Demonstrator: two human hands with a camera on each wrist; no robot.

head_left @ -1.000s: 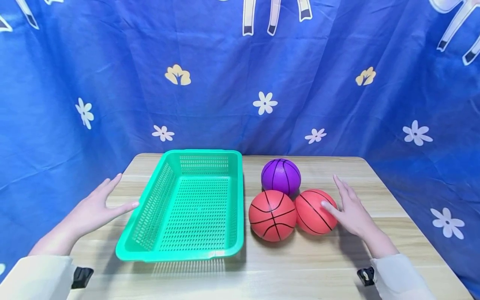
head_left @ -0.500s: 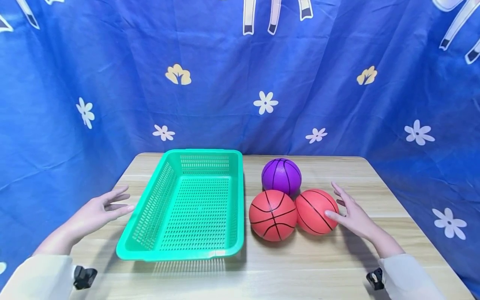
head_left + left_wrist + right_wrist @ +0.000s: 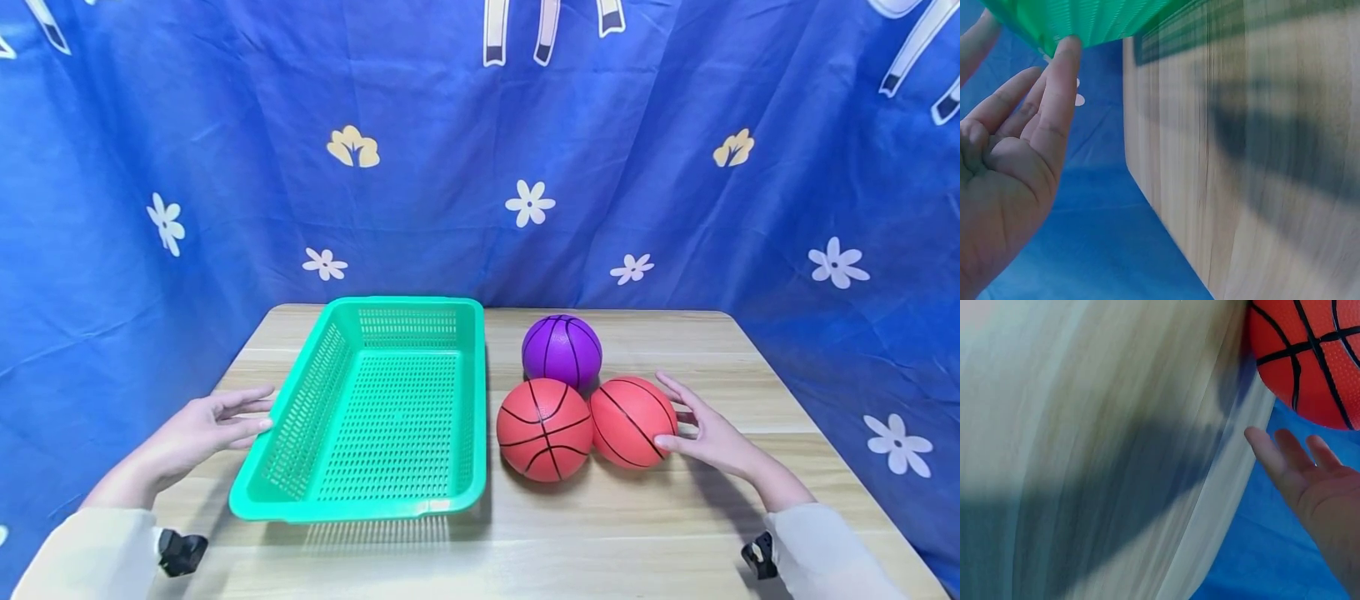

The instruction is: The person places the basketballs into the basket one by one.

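A green plastic basket (image 3: 360, 511) with perforated walls stands on the left of the table, nothing inside it. My left hand (image 3: 198, 437) is at its left side, fingers loosely extended, fingertips right at the rim; the left wrist view shows a fingertip against the basket's wall (image 3: 1100, 22). To the right of the basket sit two coral-red toy basketballs, one nearer the basket (image 3: 543, 433) and one farther right (image 3: 628, 421). Beside the farther one is my right hand (image 3: 716, 437), its thumb overlapping the ball and its fingers spread along the right side. Behind them rests a purple toy basketball (image 3: 562, 354).
The wooden table (image 3: 592, 533) has its far edge against a blue patterned curtain (image 3: 450, 250), which also hangs on both sides. A black wrist device (image 3: 182, 553) shows under the left sleeve, another (image 3: 760, 557) at the right sleeve.
My left hand has lowered and moved in to the basket's left rim. My right hand has come lower beside the right red basketball. The basket and balls stay in place.
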